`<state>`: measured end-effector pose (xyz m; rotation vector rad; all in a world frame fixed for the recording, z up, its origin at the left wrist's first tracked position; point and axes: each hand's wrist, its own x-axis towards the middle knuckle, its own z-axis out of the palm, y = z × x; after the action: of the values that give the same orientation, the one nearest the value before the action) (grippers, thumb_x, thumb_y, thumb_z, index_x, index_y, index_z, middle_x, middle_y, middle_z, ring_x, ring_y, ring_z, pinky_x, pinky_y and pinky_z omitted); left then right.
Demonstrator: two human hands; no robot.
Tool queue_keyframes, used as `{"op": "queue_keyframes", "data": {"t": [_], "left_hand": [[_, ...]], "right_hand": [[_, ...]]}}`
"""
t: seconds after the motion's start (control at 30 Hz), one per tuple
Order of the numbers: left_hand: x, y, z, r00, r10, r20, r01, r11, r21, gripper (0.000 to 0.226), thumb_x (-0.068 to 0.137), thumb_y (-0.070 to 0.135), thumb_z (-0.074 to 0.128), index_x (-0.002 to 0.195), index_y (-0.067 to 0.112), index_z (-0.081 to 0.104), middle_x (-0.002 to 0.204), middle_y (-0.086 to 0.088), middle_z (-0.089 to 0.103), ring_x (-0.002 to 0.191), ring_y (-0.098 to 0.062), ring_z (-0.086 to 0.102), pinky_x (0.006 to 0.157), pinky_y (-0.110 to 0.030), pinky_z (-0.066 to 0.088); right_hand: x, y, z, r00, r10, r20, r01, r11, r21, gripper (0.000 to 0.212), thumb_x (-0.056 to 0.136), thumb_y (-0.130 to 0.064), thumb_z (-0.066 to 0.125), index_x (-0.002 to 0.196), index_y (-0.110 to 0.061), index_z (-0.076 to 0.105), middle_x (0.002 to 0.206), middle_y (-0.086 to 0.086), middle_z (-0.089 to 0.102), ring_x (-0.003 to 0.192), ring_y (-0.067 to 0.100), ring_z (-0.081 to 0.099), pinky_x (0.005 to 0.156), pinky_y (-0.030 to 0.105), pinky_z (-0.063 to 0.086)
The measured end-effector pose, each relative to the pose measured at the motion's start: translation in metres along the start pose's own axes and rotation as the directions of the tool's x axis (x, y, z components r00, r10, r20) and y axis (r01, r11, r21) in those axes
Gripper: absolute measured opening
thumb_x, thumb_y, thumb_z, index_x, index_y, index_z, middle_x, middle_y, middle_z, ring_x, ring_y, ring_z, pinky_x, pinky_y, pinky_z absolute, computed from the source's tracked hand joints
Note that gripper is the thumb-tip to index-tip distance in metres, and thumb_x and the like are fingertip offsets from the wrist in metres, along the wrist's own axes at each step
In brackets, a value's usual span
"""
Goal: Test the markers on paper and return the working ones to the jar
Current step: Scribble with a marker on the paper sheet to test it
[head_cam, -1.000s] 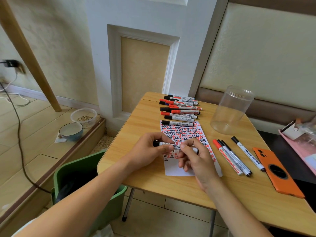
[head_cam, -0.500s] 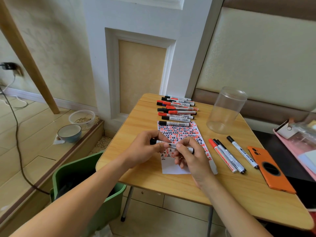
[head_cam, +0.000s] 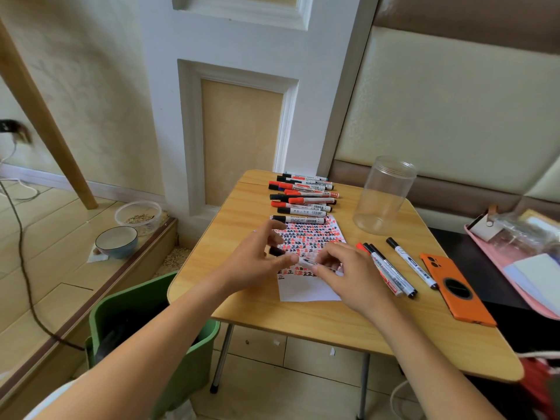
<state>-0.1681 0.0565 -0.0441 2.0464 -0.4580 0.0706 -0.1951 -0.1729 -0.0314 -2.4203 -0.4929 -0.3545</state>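
Head cam: both hands, left (head_cam: pixel 257 262) and right (head_cam: pixel 348 274), pinch one marker (head_cam: pixel 309 262) over the paper (head_cam: pixel 306 291). Jar (head_cam: pixel 383 197) at 1 o'clock looks empty, pile (head_cam: pixel 303 197) at 12 probably untested.

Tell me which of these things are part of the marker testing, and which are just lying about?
Part of the job:
- marker held by left hand and right hand
- paper
- jar
- marker pile
- three markers

Just lying about:
- orange phone
- green bin
- bowl
- pink tray
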Motion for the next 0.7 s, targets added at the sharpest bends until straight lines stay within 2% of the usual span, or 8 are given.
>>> {"op": "queue_keyframes", "data": {"t": [0.07,0.13,0.2,0.3,0.37,0.43,0.57,0.7], "left_hand": [[0.004,-0.005,0.001,0.999,0.018,-0.04,-0.01,0.978,0.207,0.062,0.094,0.05,0.066,0.146,0.031,0.04,0.138,0.002,0.054,0.127,-0.013,0.049,0.1,-0.032,0.045],[0.007,-0.012,0.001,0.999,0.032,-0.02,-0.019,0.887,0.462,0.054,0.101,0.048,0.054,0.15,0.033,0.04,0.15,0.002,0.046,0.137,-0.018,0.042,0.112,-0.042,0.035],[0.009,-0.018,0.005,0.999,0.016,0.029,-0.03,0.822,0.568,0.047,0.105,0.046,0.046,0.15,0.035,0.043,0.155,0.004,0.042,0.142,-0.018,0.039,0.117,-0.045,0.027],[0.011,-0.027,0.014,0.997,0.026,0.07,-0.064,0.782,0.62,0.045,0.106,0.048,0.039,0.149,0.037,0.045,0.156,0.009,0.042,0.143,-0.013,0.038,0.117,-0.044,0.023],[0.013,-0.03,0.017,0.998,0.021,0.064,-0.058,0.766,0.641,0.045,0.106,0.05,0.037,0.149,0.038,0.046,0.157,0.009,0.041,0.144,-0.012,0.037,0.117,-0.044,0.021],[0.016,-0.03,0.017,0.999,0.011,0.049,-0.04,0.761,0.648,0.044,0.106,0.05,0.038,0.147,0.039,0.048,0.155,0.008,0.042,0.143,-0.014,0.038,0.116,-0.045,0.022],[0.018,-0.028,0.015,0.999,-0.015,0.051,-0.021,0.769,0.639,0.042,0.104,0.05,0.043,0.144,0.039,0.05,0.154,0.006,0.043,0.141,-0.015,0.039,0.117,-0.047,0.023],[0.017,-0.027,0.012,0.998,-0.028,0.05,-0.009,0.784,0.62,0.041,0.102,0.051,0.047,0.142,0.04,0.051,0.153,0.007,0.042,0.14,-0.014,0.039,0.117,-0.046,0.021]], "right_hand": [[-0.002,0.015,-0.002,0.988,0.108,-0.11,-0.119,0.989,-0.09,0.014,0.091,-0.023,0.075,0.083,-0.02,0.064,0.082,-0.009,0.06,0.075,0.008,0.054,0.063,0.022,0.042],[-0.004,0.03,-0.008,0.95,0.208,-0.234,-0.254,0.949,-0.186,0.017,0.093,-0.025,0.073,0.084,-0.018,0.06,0.083,-0.005,0.057,0.075,0.012,0.053,0.062,0.027,0.044],[-0.007,0.044,-0.014,0.912,0.264,-0.313,-0.352,0.896,-0.271,0.021,0.094,-0.025,0.072,0.084,-0.016,0.056,0.084,-0.003,0.056,0.078,0.018,0.053,0.057,0.029,0.039],[-0.013,0.056,-0.019,0.894,0.299,-0.335,-0.412,0.842,-0.348,0.02,0.093,-0.023,0.072,0.084,-0.016,0.055,0.089,-0.001,0.056,0.079,0.019,0.053,0.053,0.026,0.031],[-0.016,0.058,-0.019,0.895,0.31,-0.322,-0.427,0.807,-0.409,0.019,0.093,-0.027,0.072,0.086,-0.017,0.057,0.094,0.0,0.057,0.084,0.019,0.054,0.056,0.026,0.035],[-0.017,0.06,-0.02,0.903,0.285,-0.322,-0.415,0.774,-0.479,0.019,0.093,-0.031,0.071,0.09,-0.017,0.059,0.099,0.001,0.058,0.096,0.021,0.053,0.067,0.029,0.042],[-0.013,0.073,-0.021,0.939,0.162,-0.303,-0.304,0.804,-0.512,0.016,0.09,-0.031,0.071,0.095,-0.018,0.063,0.101,0.001,0.058,0.098,0.023,0.051,0.072,0.036,0.048],[-0.013,0.082,-0.022,0.944,0.194,-0.266,-0.305,0.819,-0.486,0.007,0.093,-0.021,0.065,0.093,-0.019,0.058,0.094,-0.001,0.058,0.092,0.021,0.054,0.07,0.036,0.05]]}}
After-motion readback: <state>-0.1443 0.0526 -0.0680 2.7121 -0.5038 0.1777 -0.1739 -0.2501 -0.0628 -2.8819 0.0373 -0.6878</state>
